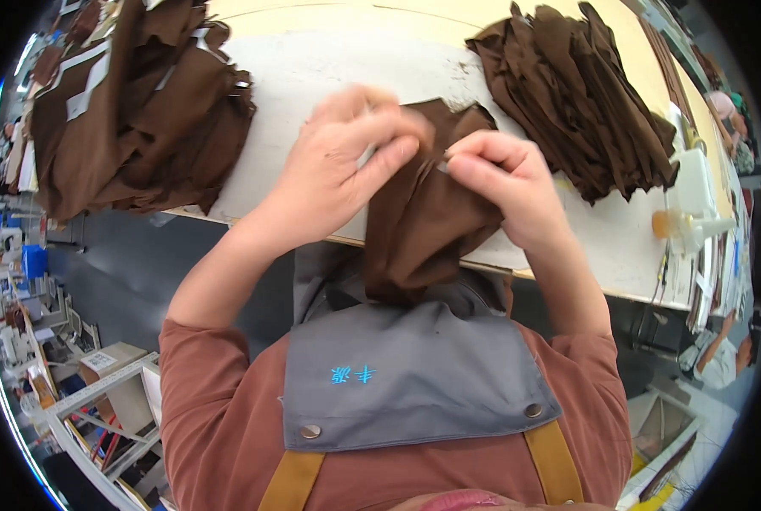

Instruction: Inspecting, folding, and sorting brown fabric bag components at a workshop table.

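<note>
A piece of brown fabric [436, 230] hangs over the near edge of the table, with its upper part between my two hands. My right hand [508, 183] pinches the fabric's upper edge with thumb and forefinger, beside a tiny whitish spot. Just left of it, my left hand [342, 162] is raised over the fabric, thumb and forefinger closed together at the tips. Its fingertips are smeared by motion, so whatever they hold cannot be made out.
Brown fabric pieces lie heaped at the left [142, 128], some with pale strips, and in a second pile [576, 102] at the right. A squat bottle with an amber part [670, 225] stands near the white table's [295, 68] right end. A metal-framed rack [99, 409] is at lower left.
</note>
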Tool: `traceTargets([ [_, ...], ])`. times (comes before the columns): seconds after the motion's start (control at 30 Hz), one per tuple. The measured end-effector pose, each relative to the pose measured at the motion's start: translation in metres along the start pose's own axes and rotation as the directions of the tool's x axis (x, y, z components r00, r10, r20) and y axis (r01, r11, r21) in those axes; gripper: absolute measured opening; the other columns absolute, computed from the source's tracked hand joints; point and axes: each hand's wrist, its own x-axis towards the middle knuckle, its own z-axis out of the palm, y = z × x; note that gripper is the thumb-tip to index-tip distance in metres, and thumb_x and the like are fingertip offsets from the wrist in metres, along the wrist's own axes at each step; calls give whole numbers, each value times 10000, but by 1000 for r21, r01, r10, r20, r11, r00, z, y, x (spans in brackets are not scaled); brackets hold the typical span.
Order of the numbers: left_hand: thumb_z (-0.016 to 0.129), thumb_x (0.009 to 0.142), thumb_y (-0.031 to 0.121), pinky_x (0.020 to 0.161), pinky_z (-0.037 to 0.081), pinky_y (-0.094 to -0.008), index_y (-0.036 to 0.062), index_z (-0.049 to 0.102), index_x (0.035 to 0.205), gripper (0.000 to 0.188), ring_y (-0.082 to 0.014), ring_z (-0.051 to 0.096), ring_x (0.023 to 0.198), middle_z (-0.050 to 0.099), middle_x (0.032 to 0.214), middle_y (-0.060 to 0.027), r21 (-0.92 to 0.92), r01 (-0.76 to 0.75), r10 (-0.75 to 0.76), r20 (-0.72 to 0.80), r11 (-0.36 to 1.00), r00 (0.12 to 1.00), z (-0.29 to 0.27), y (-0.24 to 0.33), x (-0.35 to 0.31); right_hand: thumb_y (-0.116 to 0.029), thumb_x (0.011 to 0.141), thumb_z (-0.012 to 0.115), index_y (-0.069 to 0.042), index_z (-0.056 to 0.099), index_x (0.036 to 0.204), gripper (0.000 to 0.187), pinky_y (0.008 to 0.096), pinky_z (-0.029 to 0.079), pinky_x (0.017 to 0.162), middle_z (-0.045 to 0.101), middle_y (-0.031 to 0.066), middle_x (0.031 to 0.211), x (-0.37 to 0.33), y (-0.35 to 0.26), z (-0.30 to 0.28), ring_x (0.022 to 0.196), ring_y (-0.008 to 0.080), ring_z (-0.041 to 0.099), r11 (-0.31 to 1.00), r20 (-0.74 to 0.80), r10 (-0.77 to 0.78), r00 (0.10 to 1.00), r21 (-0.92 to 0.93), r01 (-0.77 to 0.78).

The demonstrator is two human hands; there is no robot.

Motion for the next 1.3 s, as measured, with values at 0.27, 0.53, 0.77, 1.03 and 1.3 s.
traceTargets([
  [0.27, 738, 854, 153, 958, 460, -358, -18, 395, 1396, 664, -273, 594, 1114, 570, 1233, -213, -80, 172, -178, -80, 982, 981, 3, 43, -11, -135, 922, 684, -10, 695, 1020, 159, 147, 427, 675, 657, -37, 833, 40, -46, 33, 747, 18, 559, 884, -209, -460, 863, -9, 468],
  [0.53, 570, 960, 155, 873, 548, -322, 51, 490, 1364, 425, -189, 645, 1051, 626, 1220, -115, -340, 143, -364, -785, 930, 501, -199, 51, 25, -130, 880, 691, -113, 589, 1266, 400, 274, 427, 828, 594, 28, 1180, 34, -41, -14, 996, 130, 528, 487, -158, -828, 538, -679, 549],
  [0.77, 596, 933, 182, 908, 523, -414, 89, 490, 1367, 456, -244, 598, 1099, 600, 1223, -107, -379, 309, -465, -839, 872, 284, -328, 11, -37, -82, 873, 650, -82, 628, 1132, 259, 259, 434, 778, 595, 12, 1141, -1, 22, -65, 934, 129, 530, 700, -334, -569, 751, -676, 230],
  [1.03, 524, 995, 255, 1075, 370, -387, 33, 444, 1429, 494, -314, 481, 1303, 504, 1412, -181, 776, 422, 113, -527, 469, 843, -266, -43, -65, -139, 853, 665, -98, 679, 975, 130, 319, 490, 740, 627, 57, 1055, -12, 60, -98, 1007, 237, 586, 537, -207, -535, 819, -832, 140],
  [1.3, 500, 1013, 217, 1053, 391, -347, 21, 499, 1377, 414, -264, 529, 1242, 555, 1362, -139, 705, 485, -89, -519, 518, 850, -260, -123, -98, -83, 782, 716, -94, 682, 988, 210, 374, 439, 934, 665, 70, 1022, -3, 15, -118, 1040, 277, 578, 255, -156, -813, 561, -962, 102],
])
